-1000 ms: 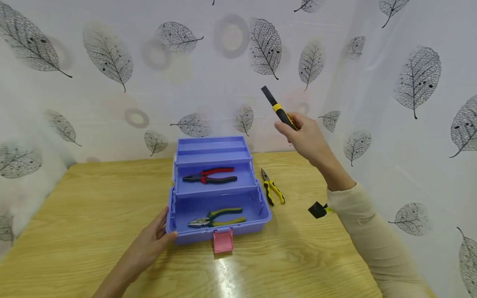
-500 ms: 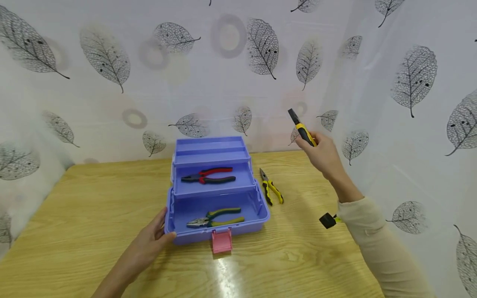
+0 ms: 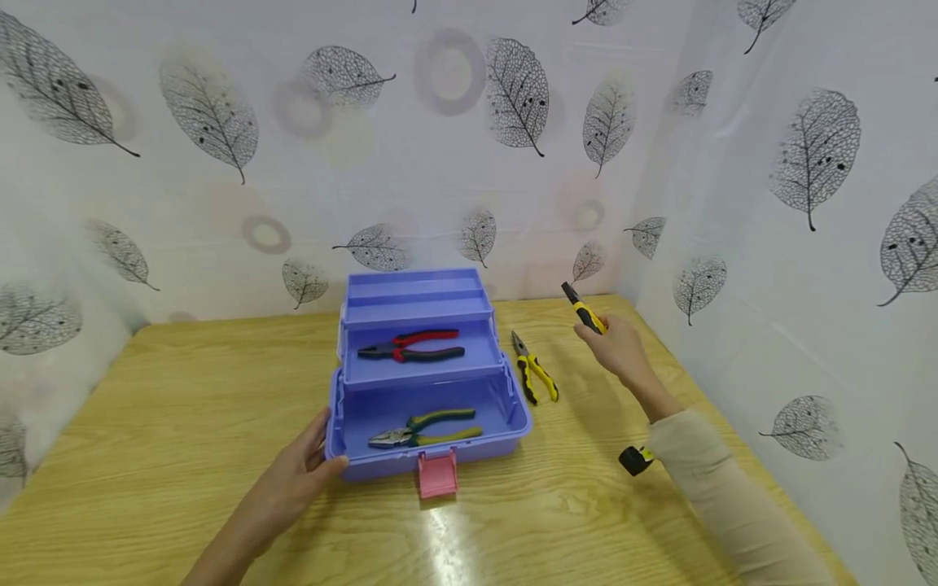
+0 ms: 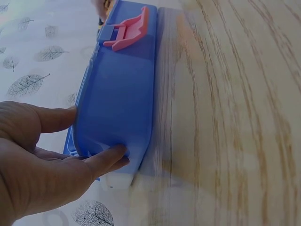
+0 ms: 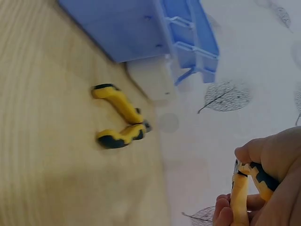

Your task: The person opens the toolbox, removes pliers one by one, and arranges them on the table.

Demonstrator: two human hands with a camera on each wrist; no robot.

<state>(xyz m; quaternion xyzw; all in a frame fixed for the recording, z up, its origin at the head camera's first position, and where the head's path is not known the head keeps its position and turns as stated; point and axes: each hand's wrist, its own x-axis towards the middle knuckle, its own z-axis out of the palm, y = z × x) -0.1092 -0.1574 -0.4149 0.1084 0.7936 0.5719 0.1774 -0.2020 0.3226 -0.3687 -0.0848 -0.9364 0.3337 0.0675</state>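
My left hand (image 3: pixel 289 484) holds the front left corner of the open purple toolbox (image 3: pixel 377 466). In the left wrist view its thumb is at the rim and its fingers lie against the end wall. My right hand (image 3: pixel 619 350) grips pliers (image 3: pixel 589 317) with yellow and black handles, jaws pointing up and away, above the table's right side. The right wrist view shows both handles within that hand. Red and black pliers (image 3: pixel 432 355) lie in the toolbox's middle tray. Combination pliers with green and yellow handles (image 3: pixel 447 439) lie in the bottom compartment.
Yellow and black long-nose pliers (image 3: pixel 545 378) lie on the wooden table (image 3: pixel 220 382) just right of the toolbox. A black tape measure (image 3: pixel 634 461) sits near my right sleeve. The pink latch (image 3: pixel 438 476) hangs down in front. A leaf-patterned curtain (image 3: pixel 410 171) borders the table behind.
My right hand has come down and to the right with the pliers, from high against the curtain to lower over the table. My left hand and the toolbox have stayed put.
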